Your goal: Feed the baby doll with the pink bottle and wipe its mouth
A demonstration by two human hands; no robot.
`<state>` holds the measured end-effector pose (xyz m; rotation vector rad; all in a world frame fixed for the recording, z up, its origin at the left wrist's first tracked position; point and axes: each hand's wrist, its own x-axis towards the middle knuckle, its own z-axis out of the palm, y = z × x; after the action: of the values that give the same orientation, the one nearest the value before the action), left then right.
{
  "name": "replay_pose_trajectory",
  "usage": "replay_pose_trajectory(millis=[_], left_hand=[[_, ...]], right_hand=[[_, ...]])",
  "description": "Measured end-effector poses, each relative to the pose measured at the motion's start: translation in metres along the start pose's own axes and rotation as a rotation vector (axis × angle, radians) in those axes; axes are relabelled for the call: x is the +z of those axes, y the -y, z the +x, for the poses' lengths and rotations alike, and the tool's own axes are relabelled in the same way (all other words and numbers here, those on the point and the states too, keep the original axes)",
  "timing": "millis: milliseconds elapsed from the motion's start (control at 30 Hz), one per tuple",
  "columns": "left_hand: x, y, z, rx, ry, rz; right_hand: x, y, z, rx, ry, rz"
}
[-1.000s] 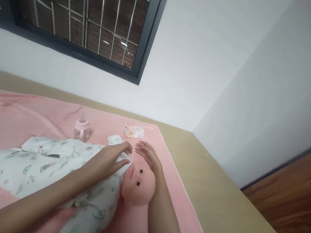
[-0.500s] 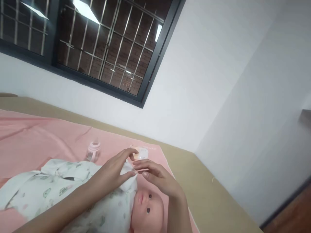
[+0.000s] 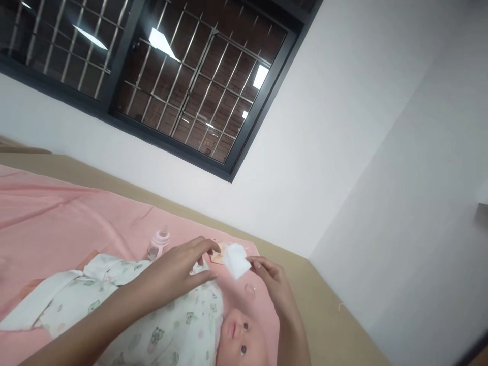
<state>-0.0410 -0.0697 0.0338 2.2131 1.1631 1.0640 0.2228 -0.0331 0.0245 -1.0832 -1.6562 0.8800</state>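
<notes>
A baby doll (image 3: pixel 241 340) in a white garment (image 3: pixel 163 325) printed with small green animals lies on its back, its head toward the lower middle. Pinched at one corner by my right hand (image 3: pixel 272 279) is a folded white tissue (image 3: pixel 236 262), held above the pink sheet beyond the doll's head. My left hand (image 3: pixel 190 264) hovers over the doll's chest, thumb and fingers apart, with nothing between them. Just behind the tissue lies a small orange-and-white packet (image 3: pixel 217 252), partly covered.
A pink-topped baby bottle (image 3: pixel 160 241) stands on the pink sheet (image 3: pixel 76 213) beyond my left forearm. A small clear round item (image 3: pixel 250 290) lies near the doll's head. The tan padded surface (image 3: pixel 324 305) meets white walls, with a barred window (image 3: pixel 183 86) above.
My right hand has moved right, away from my left, and the white tissue now hangs from its fingers. My left hand stays over the doll. The camera view has shifted slightly.
</notes>
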Motion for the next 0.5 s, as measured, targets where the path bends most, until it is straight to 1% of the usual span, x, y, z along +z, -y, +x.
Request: replay_pose_trajectory(millis=[133,233,300,367,433,500], left_hand=[[-0.020,0.018,0.002,-0.049,-0.036,0.029],[-0.036,0.037,0.006,-0.104,-0.109,0.039],[-0.046,0.048,0.007,-0.141,-0.161,0.050],[-0.054,0.057,0.007,-0.176,-0.197,0.054],[-0.060,0.063,0.007,-0.208,-0.217,0.063],[-0.062,0.067,0.007,-0.233,-0.224,0.073]], right_hand=[[-0.020,-0.047,0.017,0.110,-0.217,0.157],[-0.030,-0.087,0.022,0.218,-0.295,0.250],[-0.033,-0.110,0.022,0.286,-0.322,0.266],[-0.034,-0.127,0.023,0.341,-0.335,0.266],[-0.031,-0.136,0.024,0.376,-0.335,0.273],[-0.026,-0.138,0.026,0.378,-0.320,0.299]])
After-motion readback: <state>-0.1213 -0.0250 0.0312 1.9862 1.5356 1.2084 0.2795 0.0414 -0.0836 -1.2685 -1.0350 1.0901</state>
